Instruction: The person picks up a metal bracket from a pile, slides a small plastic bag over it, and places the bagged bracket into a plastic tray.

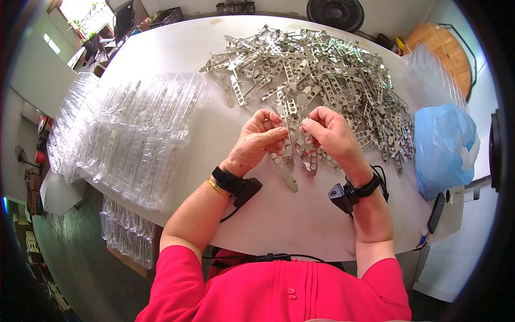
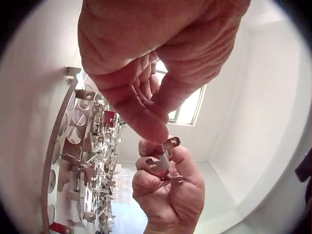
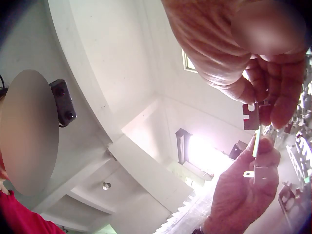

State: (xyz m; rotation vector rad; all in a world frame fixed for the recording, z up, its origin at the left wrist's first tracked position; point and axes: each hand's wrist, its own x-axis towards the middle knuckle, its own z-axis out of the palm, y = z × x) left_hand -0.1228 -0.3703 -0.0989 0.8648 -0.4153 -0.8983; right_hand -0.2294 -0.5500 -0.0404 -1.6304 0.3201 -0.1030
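Observation:
My left hand [image 1: 257, 140] pinches a thin silvery metal strip [image 1: 288, 144] between thumb and fingers, over the front edge of a heap of similar parts [image 1: 322, 75]. Close beside it, my right hand [image 1: 333, 134] grips another metal strip [image 3: 250, 117] with bent tabs and a notch. In the right wrist view, the left hand [image 3: 246, 195] lies just below the right, with a tabbed strip end [image 3: 265, 174] against its fingers. Small bent tabs [image 2: 160, 165] show by the right hand's fingers in the left wrist view. Loose perforated strips lie on the table under both hands.
Clear plastic trays [image 1: 134, 134] holding strips are stacked on the left of the white table [image 1: 257, 214]. A blue plastic bag [image 1: 444, 150] stands at the right, with clear plastic [image 1: 432, 75] behind it. A black fan [image 1: 336, 13] is at the back.

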